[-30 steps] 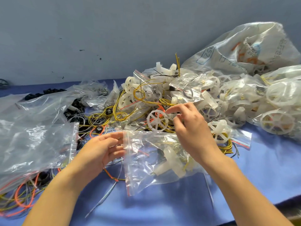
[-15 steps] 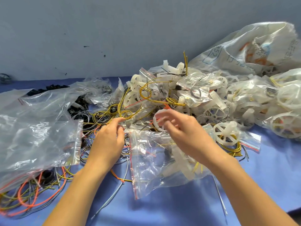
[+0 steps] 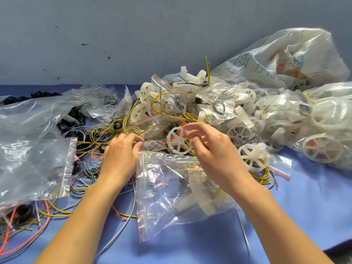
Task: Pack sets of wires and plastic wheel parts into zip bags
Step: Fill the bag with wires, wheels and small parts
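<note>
A clear zip bag with a red strip lies on the blue table between my forearms; it holds white plastic parts and some yellow and red wire. Just beyond it, my right hand pinches a white spoked wheel by its rim, lifted a little over the wire tangle. My left hand has its fingers curled at a loop of yellow wire in the pile of loose wires; the grip itself is partly hidden by the fingers.
A stack of empty zip bags covers the left. Filled bags of wheels and a big printed sack crowd the back right. Loose orange, grey and yellow wires lie at lower left, black parts behind. A grey wall stands close.
My left hand left the bag's mouth and moved forward to the yellow wires. My right hand stays at the white wheel, which now stands higher and clear of the pile.
</note>
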Tool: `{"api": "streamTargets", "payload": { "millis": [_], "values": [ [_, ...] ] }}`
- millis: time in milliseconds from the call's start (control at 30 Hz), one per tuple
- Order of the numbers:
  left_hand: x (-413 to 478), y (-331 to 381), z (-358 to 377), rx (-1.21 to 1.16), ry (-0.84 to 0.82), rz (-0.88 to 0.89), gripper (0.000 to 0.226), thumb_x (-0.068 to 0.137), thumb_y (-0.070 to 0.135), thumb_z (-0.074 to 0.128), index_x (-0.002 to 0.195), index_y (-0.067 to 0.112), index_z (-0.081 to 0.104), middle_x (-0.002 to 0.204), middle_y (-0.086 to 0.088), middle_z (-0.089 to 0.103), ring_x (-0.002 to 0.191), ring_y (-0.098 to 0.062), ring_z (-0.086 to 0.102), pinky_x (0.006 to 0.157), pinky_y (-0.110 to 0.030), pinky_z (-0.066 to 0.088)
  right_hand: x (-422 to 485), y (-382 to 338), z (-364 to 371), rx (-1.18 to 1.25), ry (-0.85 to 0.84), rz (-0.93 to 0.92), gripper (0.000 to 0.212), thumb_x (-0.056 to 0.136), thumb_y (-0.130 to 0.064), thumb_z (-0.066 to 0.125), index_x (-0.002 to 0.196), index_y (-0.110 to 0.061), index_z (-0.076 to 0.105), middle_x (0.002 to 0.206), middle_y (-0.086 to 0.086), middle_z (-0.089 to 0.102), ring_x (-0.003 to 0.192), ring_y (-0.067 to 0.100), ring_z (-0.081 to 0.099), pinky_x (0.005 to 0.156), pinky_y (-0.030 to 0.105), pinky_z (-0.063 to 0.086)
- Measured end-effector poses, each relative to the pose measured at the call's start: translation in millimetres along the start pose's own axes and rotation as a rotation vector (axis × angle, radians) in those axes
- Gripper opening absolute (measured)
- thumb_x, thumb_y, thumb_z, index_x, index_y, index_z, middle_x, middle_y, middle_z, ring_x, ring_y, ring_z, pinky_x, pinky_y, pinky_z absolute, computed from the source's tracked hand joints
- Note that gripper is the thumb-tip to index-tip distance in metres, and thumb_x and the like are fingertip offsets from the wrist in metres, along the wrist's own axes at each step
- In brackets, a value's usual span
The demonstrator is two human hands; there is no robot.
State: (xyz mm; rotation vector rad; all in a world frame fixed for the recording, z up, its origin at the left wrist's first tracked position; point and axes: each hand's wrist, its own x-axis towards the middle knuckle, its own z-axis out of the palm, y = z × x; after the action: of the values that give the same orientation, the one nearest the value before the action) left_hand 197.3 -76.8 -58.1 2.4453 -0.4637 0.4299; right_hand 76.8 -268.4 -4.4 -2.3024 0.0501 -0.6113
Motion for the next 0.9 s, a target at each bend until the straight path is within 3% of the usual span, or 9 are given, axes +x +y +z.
{"api": "streamTargets", "payload": {
  "millis": [233, 333, 400, 600, 667, 700, 767, 867, 900],
  "values": [
    [5, 15, -41, -0.182, 0.324, 0.036, 0.014, 0.099, 0.022, 0.052, 0.105, 0.017, 0.064, 0.103, -0.004, 0.061, 0.099, -0.025, 0.057, 0.088, -0.041, 0.046, 0, -7, -2, 0.051, 0.002, -0.023, 0.029, 0.099, -0.014, 0.048, 0.118, -0.028, 0.064, 0.107, -0.013, 0.067, 0.090, -0.007, 0.057, 0.079, 0.015, 0.045],
    [-2, 25, -65, -0.328, 0.364, 0.020, 0.010, 0.099, 0.030, 0.051, 0.100, 0.027, 0.061, 0.089, 0.013, 0.065, 0.078, 0.002, 0.059, 0.071, -0.014, 0.047, -4, -14, 4, 0.105, -0.002, -0.052, 0.030, 0.097, -0.011, 0.048, 0.118, -0.027, 0.064, 0.107, -0.010, 0.066, 0.091, -0.005, 0.057, 0.082, 0.019, 0.046],
    [-9, 33, -77, -0.411, 0.365, 0.013, 0.009, 0.098, 0.032, 0.053, 0.096, 0.029, 0.062, 0.084, 0.014, 0.066, 0.074, 0.006, 0.059, 0.063, -0.005, 0.042, -6, -19, 11, 0.126, -0.032, -0.078, 0.033, 0.097, -0.012, 0.049, 0.123, -0.027, 0.061, 0.113, -0.009, 0.064, 0.095, -0.004, 0.057, 0.084, 0.021, 0.046],
    [-35, 54, -102, -0.853, 0.154, -0.055, 0.010, 0.095, 0.024, 0.060, 0.091, 0.025, 0.069, 0.080, 0.008, 0.072, 0.073, -0.003, 0.066, 0.063, -0.018, 0.056, -9, -33, 28, 0.288, -0.119, -0.105, 0.062, 0.095, -0.030, 0.063, 0.149, -0.025, 0.034, 0.137, -0.005, 0.054, 0.120, 0.012, 0.056, 0.103, 0.039, 0.046],
    [-41, 59, -106, -1.053, 0.016, -0.119, 0.008, 0.089, 0.024, 0.062, 0.089, 0.022, 0.070, 0.082, 0.003, 0.071, 0.076, -0.010, 0.066, 0.065, -0.025, 0.059, -10, -40, 28, 0.457, -0.143, -0.074, 0.063, 0.093, -0.030, 0.066, 0.148, -0.029, 0.035, 0.136, -0.004, 0.057, 0.121, 0.011, 0.058, 0.105, 0.040, 0.045],
    [-43, 60, -107, -1.146, -0.032, -0.158, 0.010, 0.085, 0.025, 0.062, 0.090, 0.020, 0.069, 0.083, 0.000, 0.071, 0.076, -0.012, 0.066, 0.065, -0.028, 0.060, -10, -42, 28, 0.561, -0.167, -0.065, 0.054, 0.093, -0.029, 0.067, 0.141, -0.030, 0.044, 0.131, -0.005, 0.062, 0.118, 0.009, 0.060, 0.103, 0.038, 0.047],
    [-46, 59, -105, -1.282, -0.095, -0.248, 0.022, 0.084, 0.023, 0.061, 0.101, 0.011, 0.067, 0.092, -0.008, 0.073, 0.081, -0.018, 0.069, 0.068, -0.032, 0.061, -12, -46, 26, 0.744, -0.255, -0.039, 0.026, 0.094, -0.025, 0.065, 0.120, -0.027, 0.061, 0.114, -0.003, 0.071, 0.105, 0.008, 0.066, 0.088, 0.030, 0.055],
    [-53, 60, -100, -1.314, -0.255, -0.346, 0.032, 0.096, 0.018, 0.052, 0.121, 0.002, 0.063, 0.118, -0.020, 0.067, 0.108, -0.034, 0.065, 0.093, -0.048, 0.052, -16, -54, 28, 0.848, -0.308, 0.067, 0.013, 0.093, -0.022, 0.065, 0.104, -0.017, 0.069, 0.098, 0.010, 0.073, 0.084, 0.017, 0.069, 0.062, 0.030, 0.059],
    [-54, 59, -96, -1.327, -0.292, -0.372, 0.033, 0.099, 0.018, 0.048, 0.123, 0.001, 0.063, 0.120, -0.022, 0.067, 0.111, -0.036, 0.063, 0.094, -0.048, 0.051, -17, -56, 28, 0.861, -0.283, 0.131, 0.008, 0.093, -0.020, 0.065, 0.099, -0.017, 0.070, 0.093, 0.010, 0.073, 0.077, 0.016, 0.069, 0.056, 0.028, 0.057]
  ]
}}
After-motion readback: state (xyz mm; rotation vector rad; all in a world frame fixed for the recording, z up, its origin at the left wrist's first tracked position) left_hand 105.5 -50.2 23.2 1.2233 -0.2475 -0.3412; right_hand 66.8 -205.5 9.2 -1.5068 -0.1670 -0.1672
